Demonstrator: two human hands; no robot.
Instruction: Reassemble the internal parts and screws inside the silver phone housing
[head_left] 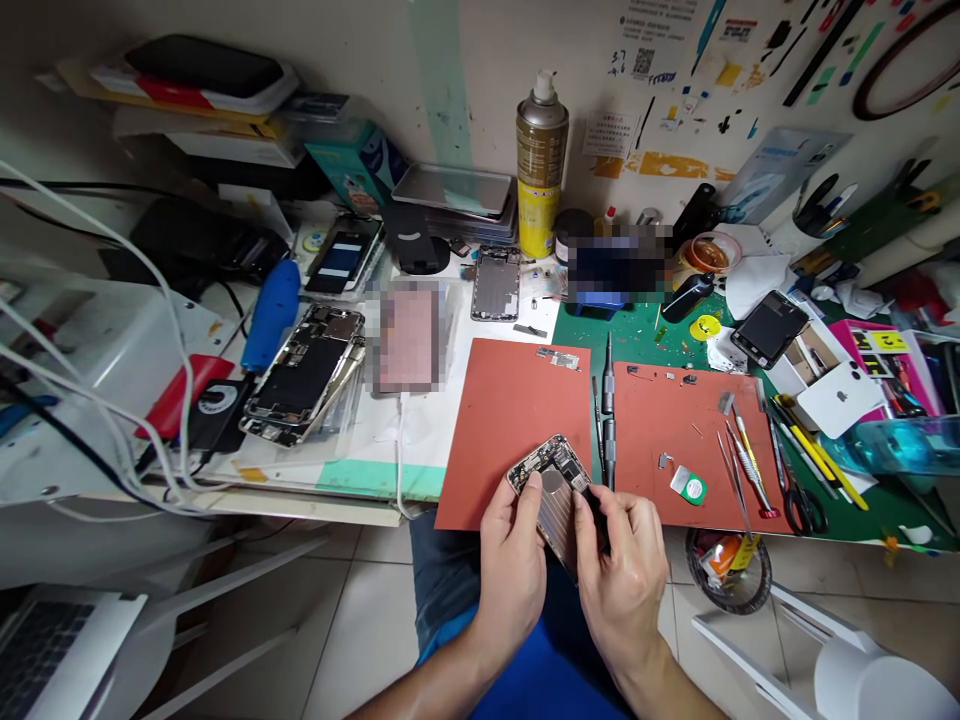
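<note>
An opened phone (558, 505), its inner parts and a ribbed grey area facing up, is tilted at the front edge of a reddish-brown mat (517, 400). My left hand (516, 545) is closed around its left side, thumb on top. My right hand (622, 550) is closed at its right side, with thumb and index finger pinching near the edge; whether a small part is between them is hidden. Right of the phone lie a dark screwdriver (609, 385) and a thin dark tool (598, 425). Small metal parts (559, 357) lie at the mat's far edge.
Tweezers (736, 465), scissors (801, 505) and a green-white label (688, 486) lie on the right. Another opened phone (304, 375) and a phone housing (496, 284) are to the left and back. A spray can (541, 165) stands behind. White cables (161, 290) hang at far left.
</note>
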